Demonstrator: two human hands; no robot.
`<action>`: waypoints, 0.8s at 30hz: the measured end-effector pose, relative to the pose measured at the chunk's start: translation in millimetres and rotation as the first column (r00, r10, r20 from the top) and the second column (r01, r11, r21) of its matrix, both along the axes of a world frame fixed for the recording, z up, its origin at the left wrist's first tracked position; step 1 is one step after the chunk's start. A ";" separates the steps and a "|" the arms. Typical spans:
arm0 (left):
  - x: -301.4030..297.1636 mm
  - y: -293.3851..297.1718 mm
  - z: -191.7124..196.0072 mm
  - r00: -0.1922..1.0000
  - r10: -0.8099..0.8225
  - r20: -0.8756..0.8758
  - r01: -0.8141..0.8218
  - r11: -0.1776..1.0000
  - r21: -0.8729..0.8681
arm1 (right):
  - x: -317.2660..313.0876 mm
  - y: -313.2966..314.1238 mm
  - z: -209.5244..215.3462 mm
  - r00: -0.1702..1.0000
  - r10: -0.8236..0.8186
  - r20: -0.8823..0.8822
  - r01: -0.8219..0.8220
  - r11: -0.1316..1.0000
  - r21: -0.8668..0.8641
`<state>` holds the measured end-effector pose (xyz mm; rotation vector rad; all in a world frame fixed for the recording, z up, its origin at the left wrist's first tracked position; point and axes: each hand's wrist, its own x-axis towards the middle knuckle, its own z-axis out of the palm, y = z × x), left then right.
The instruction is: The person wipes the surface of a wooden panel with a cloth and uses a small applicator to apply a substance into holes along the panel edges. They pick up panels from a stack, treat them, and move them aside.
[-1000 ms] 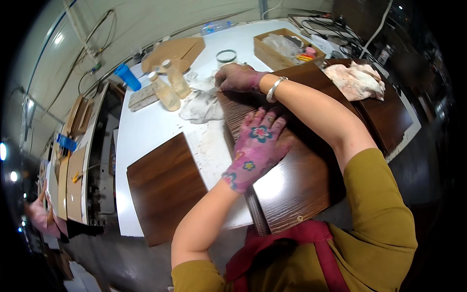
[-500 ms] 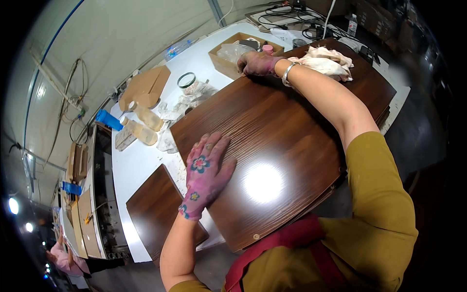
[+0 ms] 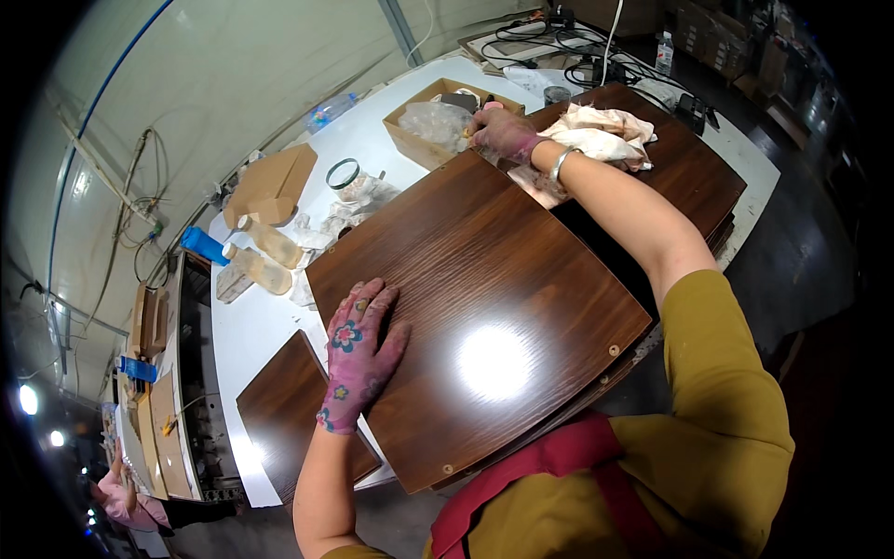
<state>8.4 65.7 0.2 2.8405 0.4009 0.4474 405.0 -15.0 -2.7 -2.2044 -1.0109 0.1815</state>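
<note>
A large dark brown wood-grain board (image 3: 466, 270) with shaped edges lies in front of me on top of a stack. My left hand (image 3: 358, 345), in a stained pink glove with flower prints, rests flat on its left edge, fingers spread. Past the board's far corner, my right hand (image 3: 506, 137), also gloved, is beside a cardboard box (image 3: 419, 144). Its fingers curl downward, and whatever they may hold is hidden. A crumpled white cloth (image 3: 605, 135) lies to its right on another brown board (image 3: 694, 172). A dark gap separates the two boards.
A smaller brown board (image 3: 303, 410) lies on the white table (image 3: 228, 345) at the left. Two cloudy bottles (image 3: 261, 270), a blue bottle (image 3: 203, 244), a glass jar (image 3: 345, 175) and flattened cardboard (image 3: 270, 186) stand behind. Black cables (image 3: 531, 37) tangle at the back.
The large board has shifted left and toward me, with my left hand on it. A gap now shows along its right side. My right hand is now off its far edge, beside the box.
</note>
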 end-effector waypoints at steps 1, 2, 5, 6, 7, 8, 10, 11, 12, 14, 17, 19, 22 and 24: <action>0.8 -1.5 0.4 1.000 0.001 0.002 -0.001 1.000 -0.004 | -3.1 -0.9 -2.9 1.000 -0.017 0.003 0.017 1.000 0.004; 2.4 -2.4 0.8 1.000 -0.003 0.004 0.003 1.000 0.003 | -3.7 -1.8 -7.4 0.999 -0.036 0.005 0.036 0.999 0.008; 2.2 -2.3 -0.9 1.000 -0.002 0.010 0.002 1.000 0.014 | -9.9 -10.2 -12.1 0.999 -0.035 0.033 0.036 0.999 -0.014; 2.3 -2.4 -1.1 1.000 -0.006 0.014 0.006 1.000 0.018 | -11.1 -15.7 -13.3 0.998 -0.024 0.061 0.026 0.999 -0.024; 3.0 -2.3 -1.4 1.000 -0.013 0.018 0.012 1.000 0.021 | -11.9 -22.2 -14.3 0.996 -0.015 0.089 0.018 0.999 -0.034; 4.4 -1.5 -2.3 0.999 -0.021 0.029 0.021 1.000 0.021 | -12.5 -29.8 -14.6 0.995 0.010 0.103 -0.007 1.000 -0.028; 2.7 -0.4 -4.8 0.998 -0.027 0.053 0.026 0.999 0.021 | -20.3 -47.2 -6.3 0.993 0.084 0.087 -0.073 0.990 -0.122; 2.9 -0.4 -5.1 0.998 -0.028 0.052 0.027 0.999 0.021 | -25.4 -58.4 -1.0 0.990 0.116 0.076 -0.102 0.980 -0.169; -1.1 -1.1 -4.0 0.998 -0.016 0.053 0.015 1.000 0.024 | -37.3 -66.6 4.8 0.988 0.126 0.090 -0.111 0.981 -0.160; -1.9 -2.5 -3.2 0.999 -0.012 0.049 0.010 0.999 0.032 | -53.7 -89.9 13.7 0.989 0.145 0.029 -0.137 0.973 -0.186; -0.1 -2.5 -5.4 0.999 -0.019 0.044 0.017 0.999 0.036 | -57.9 -122.5 5.4 0.980 0.148 -0.133 -0.169 0.972 -0.161; 0.6 -3.4 -5.4 0.999 -0.015 0.038 0.014 0.999 0.034 | -86.5 -148.5 32.6 0.947 0.023 -0.321 -0.108 0.962 -0.251; 0.9 -3.5 -5.7 0.998 -0.035 0.053 0.035 0.999 0.008 | -104.2 -186.5 34.3 0.977 0.110 -0.182 -0.159 0.946 -0.283; 0.1 -2.9 -6.6 0.997 -0.051 0.066 0.051 0.999 0.000 | -127.4 -214.2 47.9 0.978 0.103 -0.182 -0.158 0.935 -0.318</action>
